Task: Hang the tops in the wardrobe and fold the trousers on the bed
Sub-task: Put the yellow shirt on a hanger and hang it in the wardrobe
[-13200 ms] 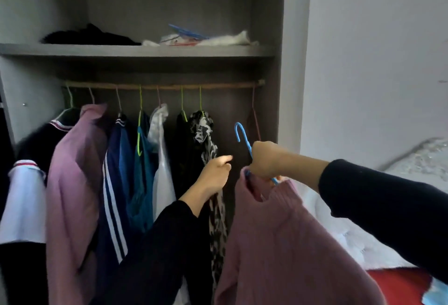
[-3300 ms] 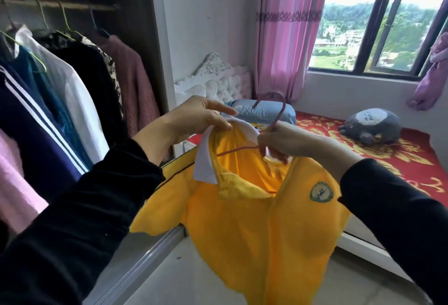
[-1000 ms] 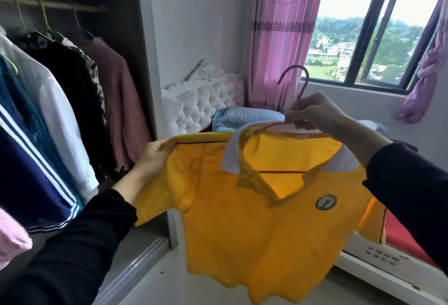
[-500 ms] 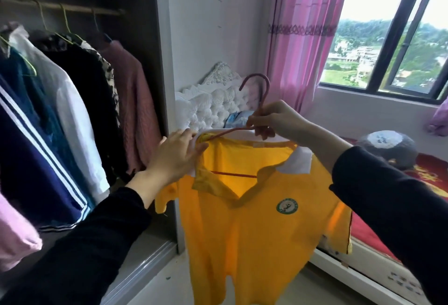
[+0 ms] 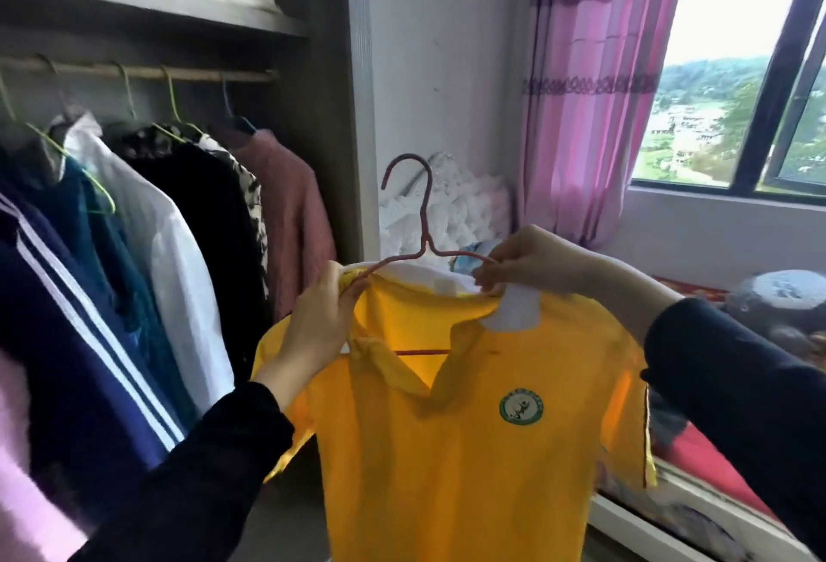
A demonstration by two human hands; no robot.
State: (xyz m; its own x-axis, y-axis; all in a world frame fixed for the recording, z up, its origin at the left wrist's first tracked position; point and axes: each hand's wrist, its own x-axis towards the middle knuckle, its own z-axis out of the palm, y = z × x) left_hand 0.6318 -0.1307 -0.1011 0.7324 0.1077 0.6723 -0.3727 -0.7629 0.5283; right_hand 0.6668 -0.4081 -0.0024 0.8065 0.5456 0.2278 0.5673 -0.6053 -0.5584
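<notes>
A yellow polo shirt [image 5: 456,441] with a white collar and a green badge hangs on a red wire hanger [image 5: 418,222] in front of me. My left hand [image 5: 319,324] grips the shirt's left shoulder and the hanger's left arm. My right hand [image 5: 523,262] pinches the hanger's right arm at the collar. The hook points up, free of any rail. The wardrobe rail [image 5: 147,72] runs at upper left, with several tops hanging from it, the nearest a pink sweater [image 5: 290,213].
The wardrobe's side panel [image 5: 357,92] stands between the rail and the shirt. A shelf [image 5: 179,12] above the rail holds loose items. The bed [image 5: 697,463] with a red cover and a grey plush toy [image 5: 782,307] lies at right, under the window [image 5: 733,65].
My left hand has closed on the shirt's left shoulder and my right hand has slid from the hanger's neck to its right arm. The shirt now hangs squarer, nearer the wardrobe.
</notes>
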